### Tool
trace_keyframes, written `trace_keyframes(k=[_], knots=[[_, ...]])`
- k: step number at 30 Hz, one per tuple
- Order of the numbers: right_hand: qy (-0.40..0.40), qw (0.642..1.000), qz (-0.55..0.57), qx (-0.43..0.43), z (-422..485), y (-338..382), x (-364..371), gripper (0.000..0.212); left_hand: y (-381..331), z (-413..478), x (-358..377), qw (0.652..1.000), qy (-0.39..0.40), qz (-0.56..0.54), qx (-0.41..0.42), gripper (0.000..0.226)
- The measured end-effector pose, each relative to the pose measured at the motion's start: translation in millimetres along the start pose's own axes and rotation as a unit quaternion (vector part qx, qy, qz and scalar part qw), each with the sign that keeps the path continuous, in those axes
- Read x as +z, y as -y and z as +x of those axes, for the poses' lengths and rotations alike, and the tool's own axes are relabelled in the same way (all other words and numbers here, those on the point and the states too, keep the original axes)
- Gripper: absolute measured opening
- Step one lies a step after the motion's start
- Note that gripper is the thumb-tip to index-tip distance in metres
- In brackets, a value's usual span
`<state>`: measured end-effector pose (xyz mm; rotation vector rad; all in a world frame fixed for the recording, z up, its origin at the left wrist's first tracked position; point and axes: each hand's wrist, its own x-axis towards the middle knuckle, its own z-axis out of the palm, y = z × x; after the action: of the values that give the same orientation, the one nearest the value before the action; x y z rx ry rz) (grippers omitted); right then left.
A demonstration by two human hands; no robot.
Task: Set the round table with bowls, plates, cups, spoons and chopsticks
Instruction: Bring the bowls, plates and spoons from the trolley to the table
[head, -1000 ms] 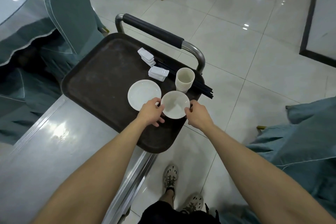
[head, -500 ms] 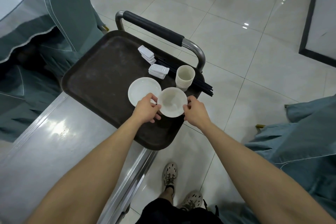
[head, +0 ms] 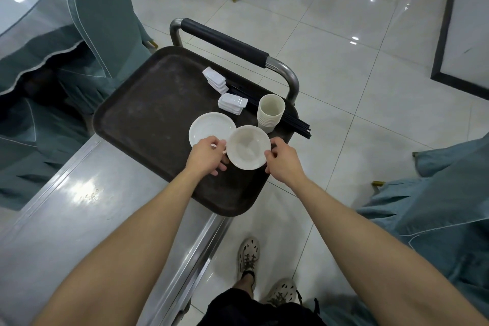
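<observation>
Bowl (head: 249,146) at the tray's (head: 148,119) five-o'clock corner, rim pinched by the left hand (head: 206,156) at nine o'clock, right hand (head: 283,159) at three. Left hand hides the plate's (head: 211,127) near edge; chopsticks (head: 297,124) vanish behind stacked cups (head: 270,112).

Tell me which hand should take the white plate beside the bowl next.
Left, probably. The left hand grips the bowl by its left rim, right at the plate's near edge. The right hand holds the opposite rim, with the bowl between it and the plate.
</observation>
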<state>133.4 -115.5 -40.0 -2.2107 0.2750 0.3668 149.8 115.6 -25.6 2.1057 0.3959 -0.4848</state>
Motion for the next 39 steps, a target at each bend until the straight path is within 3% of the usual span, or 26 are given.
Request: trace_keyframes(k=[3,7,15,25,30,39], knots=[[-0.004,1.000,0.017,0.004,-3,0,0,0.013,6,4,-10,0.995,-0.083,0.037,-0.050,0.017],[-0.006,1.000,0.010,0.010,-3,-6,-1,0.013,16,9,-15,0.978,-0.140,0.098,-0.121,0.030],[-0.003,1.000,0.002,0.017,3,-13,2,0.016,31,26,-11,0.965,-0.142,0.110,-0.193,0.042],[-0.001,0.999,-0.015,0.028,3,-17,-1,0.020,32,32,-14,0.976,-0.131,-0.024,-0.171,0.055],[-0.013,1.000,-0.008,0.022,-2,-19,-2,0.017,27,22,-11,0.973,-0.119,-0.158,-0.120,0.034],[-0.040,0.998,0.026,0.031,-27,-29,-21,0.018,33,-9,-9,0.978,-0.123,-0.151,-0.080,0.028]])
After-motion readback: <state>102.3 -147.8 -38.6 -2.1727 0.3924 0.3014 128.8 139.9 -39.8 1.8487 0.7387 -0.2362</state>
